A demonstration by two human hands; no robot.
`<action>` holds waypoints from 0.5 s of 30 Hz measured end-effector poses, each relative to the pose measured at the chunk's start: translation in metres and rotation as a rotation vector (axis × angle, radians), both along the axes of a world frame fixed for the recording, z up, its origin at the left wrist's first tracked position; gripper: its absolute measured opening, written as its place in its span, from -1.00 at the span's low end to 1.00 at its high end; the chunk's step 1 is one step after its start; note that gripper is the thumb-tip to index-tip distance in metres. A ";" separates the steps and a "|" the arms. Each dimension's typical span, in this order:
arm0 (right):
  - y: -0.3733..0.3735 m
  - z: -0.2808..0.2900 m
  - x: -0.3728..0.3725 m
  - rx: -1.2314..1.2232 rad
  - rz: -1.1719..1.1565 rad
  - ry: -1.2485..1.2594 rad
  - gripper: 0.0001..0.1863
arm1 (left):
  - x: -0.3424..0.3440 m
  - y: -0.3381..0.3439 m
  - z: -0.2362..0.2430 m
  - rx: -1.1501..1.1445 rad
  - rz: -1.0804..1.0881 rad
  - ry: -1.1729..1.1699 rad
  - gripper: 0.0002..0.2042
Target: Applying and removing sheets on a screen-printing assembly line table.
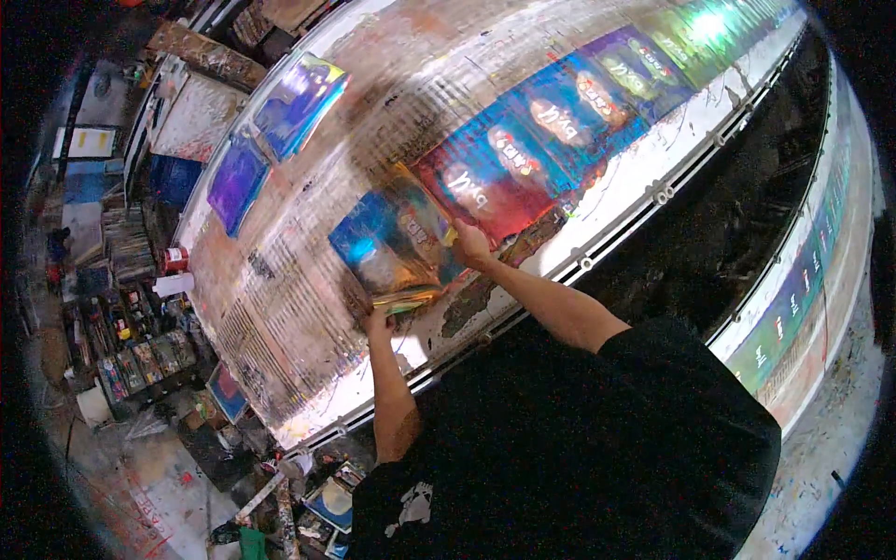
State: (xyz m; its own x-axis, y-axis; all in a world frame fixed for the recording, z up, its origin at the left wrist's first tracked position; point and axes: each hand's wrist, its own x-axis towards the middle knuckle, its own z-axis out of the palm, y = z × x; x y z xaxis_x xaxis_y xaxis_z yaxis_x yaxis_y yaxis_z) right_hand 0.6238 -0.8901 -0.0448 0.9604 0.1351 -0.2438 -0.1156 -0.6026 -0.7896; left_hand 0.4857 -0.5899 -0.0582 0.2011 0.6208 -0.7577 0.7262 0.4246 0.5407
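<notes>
The left hand (pixel 378 319) pinches the rim of a blue and orange frame (pixel 403 238) at its near left corner, fingers pressed against the edge. The right hand (pixel 473 245) has its fingers closed on the frame's right side; its thumb is too small to make out. The frame is near the front edge of a long, paint-stained table (pixel 280 327), toward the table's left end; whether its underside touches the surface, I cannot tell. Just beside the frame's right side begins a row of prints (pixel 560 126), which runs along the front edge toward the far right corner, going from red through blue and purple to green, with white lettering on pale ovals. Two purple and blue frames (pixel 301 105) lie by the table's back edge, near the left corner. A red can (pixel 175 259) stands just beyond that corner. A metal rail (pixel 586 263) follows the front edge. Well apart, to the right across a dark gap, is a second table (pixel 793 373), also bearing green and purple prints.
</notes>
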 end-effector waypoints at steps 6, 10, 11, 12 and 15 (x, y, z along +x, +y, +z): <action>-0.004 -0.004 0.012 -0.059 -0.053 0.039 -0.74 | 0.018 0.001 0.054 -0.442 -0.130 -0.173 -0.93; -0.020 0.002 0.019 -0.065 0.012 -0.062 -0.71 | 0.032 -0.020 0.089 -0.265 -0.069 -0.237 -0.94; -0.019 0.015 0.017 -0.083 0.084 0.013 -0.70 | 0.031 -0.028 0.109 -0.275 -0.059 -0.239 -0.94; -0.020 0.019 0.018 -0.098 0.081 0.012 -0.70 | 0.036 -0.046 0.140 -0.201 -0.099 -0.289 -0.92; -0.015 0.011 0.018 0.327 -0.058 0.266 -0.73 | 0.031 -0.073 0.211 -0.054 -0.055 -0.419 -0.87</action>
State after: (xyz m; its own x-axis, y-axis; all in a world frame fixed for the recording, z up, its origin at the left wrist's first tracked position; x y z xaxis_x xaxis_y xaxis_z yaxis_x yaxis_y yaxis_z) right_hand 0.6419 -0.9049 -0.0341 0.8781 0.1938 -0.4375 -0.3678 -0.3114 -0.8762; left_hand 0.5172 -0.6626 0.1530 0.5305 0.5620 -0.6346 0.4707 0.4273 0.7719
